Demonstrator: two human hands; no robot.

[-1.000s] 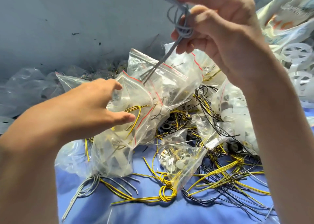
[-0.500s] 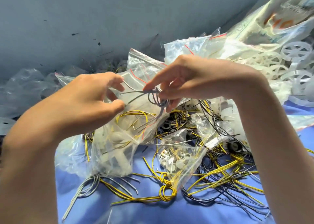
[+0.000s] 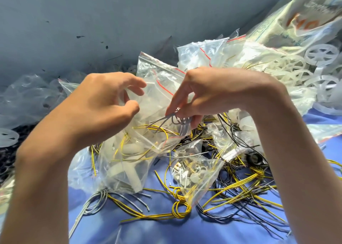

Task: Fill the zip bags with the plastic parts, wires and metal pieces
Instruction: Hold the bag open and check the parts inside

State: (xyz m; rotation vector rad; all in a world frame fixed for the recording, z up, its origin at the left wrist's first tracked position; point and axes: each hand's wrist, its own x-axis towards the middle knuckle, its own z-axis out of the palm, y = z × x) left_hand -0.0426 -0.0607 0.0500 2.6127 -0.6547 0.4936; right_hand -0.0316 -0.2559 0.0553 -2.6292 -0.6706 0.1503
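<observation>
My left hand (image 3: 103, 103) grips the mouth of a clear zip bag (image 3: 133, 154) with a red seal line. The bag holds white plastic parts and yellow wires. My right hand (image 3: 212, 93) pinches a knotted bundle of grey wires (image 3: 175, 119) and pushes it down into the bag's opening. The wire ends point left, inside the plastic. Both hands are close together over the middle of the pile.
A smaller zip bag (image 3: 196, 173) with metal pieces lies below my right hand. Loose yellow wires (image 3: 240, 188), black wires and a grey wire bundle (image 3: 96, 199) cover the blue cloth (image 3: 166, 232). White plastic wheels (image 3: 322, 54) and larger bags are piled at the right. A grey wall (image 3: 111, 21) stands behind.
My right hand has come down from high up with the grey wire bundle and pushed it into the bag's mouth. My left hand stayed at the bag's rim.
</observation>
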